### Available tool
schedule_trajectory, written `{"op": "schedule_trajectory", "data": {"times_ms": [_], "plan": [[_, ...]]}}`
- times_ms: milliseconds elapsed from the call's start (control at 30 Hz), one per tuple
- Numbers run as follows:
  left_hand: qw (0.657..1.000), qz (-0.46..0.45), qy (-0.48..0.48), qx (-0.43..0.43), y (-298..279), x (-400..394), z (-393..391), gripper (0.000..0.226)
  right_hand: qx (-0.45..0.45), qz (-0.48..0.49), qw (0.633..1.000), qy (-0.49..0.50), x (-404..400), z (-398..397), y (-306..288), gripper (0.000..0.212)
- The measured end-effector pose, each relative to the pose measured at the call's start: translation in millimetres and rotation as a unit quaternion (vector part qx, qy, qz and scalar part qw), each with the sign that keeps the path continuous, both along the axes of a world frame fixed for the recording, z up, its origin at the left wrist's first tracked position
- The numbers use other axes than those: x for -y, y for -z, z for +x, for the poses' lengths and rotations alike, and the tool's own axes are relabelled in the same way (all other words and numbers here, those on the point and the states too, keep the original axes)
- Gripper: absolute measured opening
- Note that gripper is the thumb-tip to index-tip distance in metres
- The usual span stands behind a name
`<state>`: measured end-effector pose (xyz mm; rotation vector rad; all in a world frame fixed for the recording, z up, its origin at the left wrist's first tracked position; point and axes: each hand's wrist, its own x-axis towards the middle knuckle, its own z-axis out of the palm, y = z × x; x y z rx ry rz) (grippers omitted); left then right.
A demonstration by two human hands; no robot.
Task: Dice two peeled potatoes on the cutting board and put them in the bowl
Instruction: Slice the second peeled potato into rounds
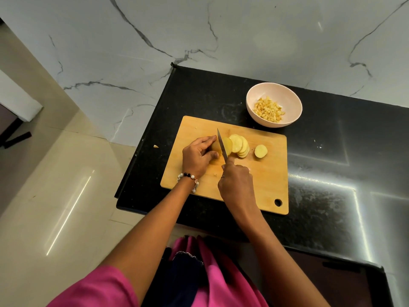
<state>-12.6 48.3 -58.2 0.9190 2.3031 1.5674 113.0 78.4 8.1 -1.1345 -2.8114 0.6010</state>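
The step in hand looks like slicing potato number 2 into rounds. The bowl already holds a pile of small potato cubes, so 1 potato seems done. The bowl sits on the black counter, just past the far right corner of the cutting board.

The left hand is curled over the uncut part of the potato, fingers bent on top and thumb at the near side, pressing it down on the board. The potato lies near the middle of the board, a bit toward the far edge.

The right hand is wrapped tight round the handle of the knife. The blade stands on its edge, tip pointing to the far edge, right at the cut face of the potato.

Just right of the blade, a row of slices leans together like fallen cards. 1 end piece lies flat and apart, closer to the right edge. A tiny scrap sits on the counter, off the left edge of the board.

Next, I think the knife must push straight down, and the left fingers must slide back from the blade. Only a small piece is left to hold, so the fingers are close to the knife. After that, the slices need cutting into strips, then cubes, then go in the bowl.
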Motion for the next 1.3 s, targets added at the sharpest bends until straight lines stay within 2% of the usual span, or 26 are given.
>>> {"op": "schedule_trajectory", "data": {"times_ms": [133,433,667,1033,1200,1300], "plan": [[1.000,-0.003,0.001,-0.002,0,0,-1,0.049,0.002,-0.003,1.000,0.001,-2,-1,-2,0.045],[1.000,0.004,-0.007,-0.016,1,-1,0,0.048,0.013,0.045,0.999,-0.025,2,-10,-12,0.031],[0.999,0.018,-0.017,-0.030,3,-1,0,0.042,-0.017,0.079,0.995,-0.060,-1,-29,-6,0.028],[0.999,0.023,-0.022,0.010,-1,-1,2,0.044,-0.023,0.057,0.996,-0.059,7,-25,15,0.032],[0.999,0.007,-0.033,0.038,-4,-1,1,0.045,0.020,0.070,0.997,-0.029,29,14,30,0.041],[0.999,0.002,-0.025,0.047,-4,0,1,0.046,0.040,0.023,0.999,-0.028,16,16,35,0.047]]}}
